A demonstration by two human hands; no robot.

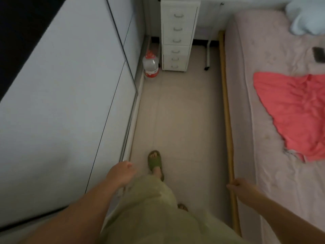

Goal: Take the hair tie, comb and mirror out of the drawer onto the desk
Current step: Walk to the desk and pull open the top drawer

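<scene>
My left hand (pixel 121 173) hangs low by my side with the fingers curled in loosely, and it holds nothing. My right hand (pixel 241 186) is down near the wooden bed rail (pixel 226 110), fingers bent; I cannot tell if it touches the rail. One foot in a green slipper (pixel 155 163) is on the pale floor (pixel 182 111). A big white closet (pixel 61 103) is on my left and a bed (pixel 274 85) with a pink cloth (pixel 295 110) is on my right. Far ahead stands a white drawer cabinet (pixel 177 36), all drawers shut. A water bottle (pixel 150 65) stands beside it. I cannot see the hair tie, comb or mirror.
</scene>
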